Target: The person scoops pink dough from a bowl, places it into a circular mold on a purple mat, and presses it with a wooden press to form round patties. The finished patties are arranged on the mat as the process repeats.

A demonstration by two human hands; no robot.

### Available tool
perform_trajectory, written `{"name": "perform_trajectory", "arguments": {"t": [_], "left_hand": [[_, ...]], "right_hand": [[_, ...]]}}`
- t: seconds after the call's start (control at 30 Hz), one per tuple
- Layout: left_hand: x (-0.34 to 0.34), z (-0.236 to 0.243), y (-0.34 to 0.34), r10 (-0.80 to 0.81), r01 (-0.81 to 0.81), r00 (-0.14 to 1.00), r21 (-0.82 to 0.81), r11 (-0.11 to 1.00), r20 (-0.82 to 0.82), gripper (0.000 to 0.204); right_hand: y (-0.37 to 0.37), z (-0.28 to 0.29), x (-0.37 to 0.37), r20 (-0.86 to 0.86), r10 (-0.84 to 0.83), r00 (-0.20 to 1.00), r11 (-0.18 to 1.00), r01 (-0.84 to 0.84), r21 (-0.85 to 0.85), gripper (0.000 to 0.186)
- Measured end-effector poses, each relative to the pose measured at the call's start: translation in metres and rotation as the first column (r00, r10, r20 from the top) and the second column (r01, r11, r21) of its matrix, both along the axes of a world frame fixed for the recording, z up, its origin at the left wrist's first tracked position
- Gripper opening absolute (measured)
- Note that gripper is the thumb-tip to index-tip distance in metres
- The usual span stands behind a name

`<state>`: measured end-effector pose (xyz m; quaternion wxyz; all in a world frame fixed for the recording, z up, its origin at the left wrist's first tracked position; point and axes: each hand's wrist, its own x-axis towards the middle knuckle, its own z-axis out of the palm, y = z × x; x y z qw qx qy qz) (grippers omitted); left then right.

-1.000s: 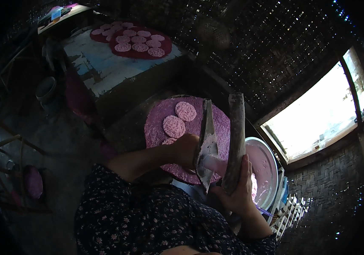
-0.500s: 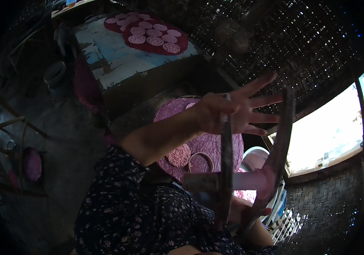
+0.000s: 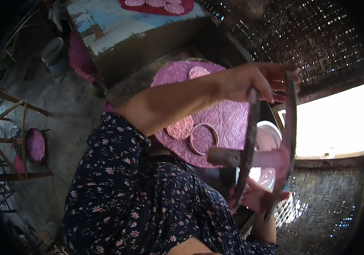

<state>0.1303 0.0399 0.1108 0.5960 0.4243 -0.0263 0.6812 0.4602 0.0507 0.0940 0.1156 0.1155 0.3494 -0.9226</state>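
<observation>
While the left hand (image 3: 254, 80) reached out above the far edge of the round pink mat (image 3: 228, 119), its fingers (image 3: 263, 90) were curled over the top ends of 2 long dark flat sticks (image 3: 246, 148). Thumb and forefinger pinched the near stick at its upper tip; the other fingers lay stretched toward the second stick (image 3: 290, 123), touching its top end. Both sticks ran downward, slightly spread, to the right hand (image 3: 256, 197), which sat low at the mat's near right edge. Right palm was turned up, fingers loosely bent round the lower ends of both sticks; how tightly it gripped could not be told. A pale pink sheet or strip (image 3: 271, 157) hung between the 2 sticks near their lower half, blurred.

On the mat: 1 thin ring (image 3: 204, 139) near its near edge, 1 pink disc (image 3: 180, 127) just beside the ring on the left, 1 further disc (image 3: 199, 72) near the far edge. A white basin (image 3: 271, 127) sat just beyond the mat's right edge, behind the sticks. A painted table (image 3: 118, 25) stood beyond the mat, carrying a red tray of discs (image 3: 156, 6) at its far edge. A bucket (image 3: 53, 53) stood on the floor to its left.
</observation>
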Motion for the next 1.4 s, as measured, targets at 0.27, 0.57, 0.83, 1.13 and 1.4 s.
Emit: {"name": "perform_trajectory", "arguments": {"t": [0.27,0.57,0.83,1.13,1.4], "left_hand": [[-0.006,-0.084,0.022,-0.010,0.126,0.929,-0.289,0.949,0.370,0.050],[-0.024,-0.104,0.008,0.042,0.069,0.910,-0.251,0.965,0.412,0.049],[-0.057,-0.089,0.010,0.183,-0.090,0.930,-0.283,0.955,0.320,0.046],[-0.026,-0.097,0.038,0.117,0.014,0.913,-0.318,0.948,0.392,0.043],[-0.017,-0.101,0.002,0.232,-0.090,0.941,-0.480,0.873,0.245,0.043]], "right_hand": [[0.000,0.008,-0.027,0.248,-0.081,0.965,0.965,0.014,0.261,0.120],[-0.004,0.003,-0.039,0.299,-0.136,0.944,0.931,0.018,0.365,0.111],[0.004,-0.006,-0.067,0.216,-0.229,0.949,0.883,0.109,0.456,0.100],[0.010,0.009,-0.042,0.261,-0.337,0.905,0.785,0.116,0.609,0.077],[-0.015,0.007,-0.035,0.318,-0.326,0.890,0.826,0.104,0.554,0.087]]}}
